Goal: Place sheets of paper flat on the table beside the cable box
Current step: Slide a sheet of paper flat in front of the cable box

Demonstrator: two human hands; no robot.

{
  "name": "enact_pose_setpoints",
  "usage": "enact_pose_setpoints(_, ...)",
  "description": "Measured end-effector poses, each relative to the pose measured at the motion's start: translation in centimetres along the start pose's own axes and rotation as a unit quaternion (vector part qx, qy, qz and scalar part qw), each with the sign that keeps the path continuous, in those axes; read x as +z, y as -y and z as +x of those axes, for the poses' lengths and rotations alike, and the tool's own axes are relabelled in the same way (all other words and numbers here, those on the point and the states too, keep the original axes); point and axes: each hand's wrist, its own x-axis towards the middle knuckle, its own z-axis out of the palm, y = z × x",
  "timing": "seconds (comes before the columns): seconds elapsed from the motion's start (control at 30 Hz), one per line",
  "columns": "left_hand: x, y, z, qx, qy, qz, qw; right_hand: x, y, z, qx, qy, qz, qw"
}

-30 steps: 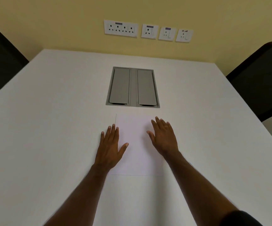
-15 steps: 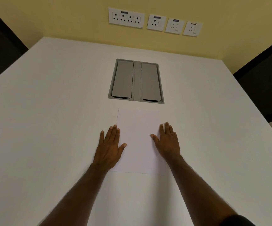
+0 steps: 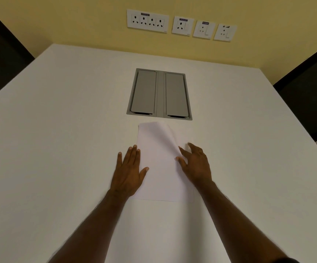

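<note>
Right hand lifts the paper's right edge; left hand presses it flat.

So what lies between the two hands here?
In the head view, the paper, its right edge curled up, lies between the left hand and the right hand.

Matt smooth white rectangular table top; thin white paper sheet, matt, right edge curled; grey brushed-metal-look cable box flaps, satin; glossy white plastic wall sockets.
</note>
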Motion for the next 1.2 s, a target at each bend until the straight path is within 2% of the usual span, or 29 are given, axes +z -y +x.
enact_pose_setpoints(0.07, 0.0, 0.1, 0.0, 0.002, 0.0, -0.004, 1.0, -0.9, 0.6, 0.0, -0.015, -0.014, 0.099, 0.995)
enact_pose_setpoints(0.17, -0.3, 0.1, 0.0, 0.01, -0.004, -0.024, 1.0, -2.7, 2.1, -0.7, 0.023, -0.014, 0.312, 0.95)
enact_pose_setpoints(0.27, -1.4, 0.2, -0.7, -0.017, -0.043, -0.164, 0.985, -5.3, 2.9, -1.7, 0.034, -0.023, 0.39, 0.92)
enact_pose_setpoints(0.33, -2.7, -0.7, -1.4, -0.043, -0.089, -0.309, 0.946, -7.7, 2.4, -2.8, 0.038, -0.005, 0.437, 0.899)
enact_pose_setpoints(0.43, -5.8, -3.8, -2.7, -0.069, -0.135, -0.532, 0.833, -11.7, 0.4, -5.6, 0.059, 0.029, 0.521, 0.851)
enact_pose_setpoints(0.47, -6.7, -5.1, -3.3, -0.075, -0.146, -0.56, 0.812, -13.1, -0.5, -6.8, 0.074, 0.032, 0.539, 0.838)
enact_pose_setpoints(0.5, -7.3, -6.4, -3.7, -0.078, -0.148, -0.568, 0.806, -14.4, -1.5, -7.9, 0.093, 0.033, 0.548, 0.83)
enact_pose_setpoints(0.67, -8.2, -14.8, -7.0, -0.063, -0.079, -0.578, 0.81, -20.3, -7.9, -13.5, 0.188, -0.001, 0.53, 0.827)
enact_pose_setpoints(0.87, -6.8, -25.9, -11.9, -0.08, 0.082, -0.612, 0.782, -24.8, -17.1, -19.9, 0.279, -0.058, 0.49, 0.824)
enact_pose_setpoints(1.0, -4.4, -32.0, -16.8, -0.087, 0.162, -0.569, 0.801, -25.0, -21.8, -24.6, 0.327, -0.077, 0.439, 0.833)
enact_pose_setpoints(1.1, -2.5, -35.5, -20.6, -0.087, 0.169, -0.493, 0.849, -23.2, -24.4, -28.3, 0.368, -0.078, 0.414, 0.829)
enact_pose_setpoints(1.2, -0.7, -38.1, -23.5, -0.112, 0.179, -0.453, 0.866, -20.9, -26.7, -31.3, 0.393, -0.062, 0.388, 0.831)
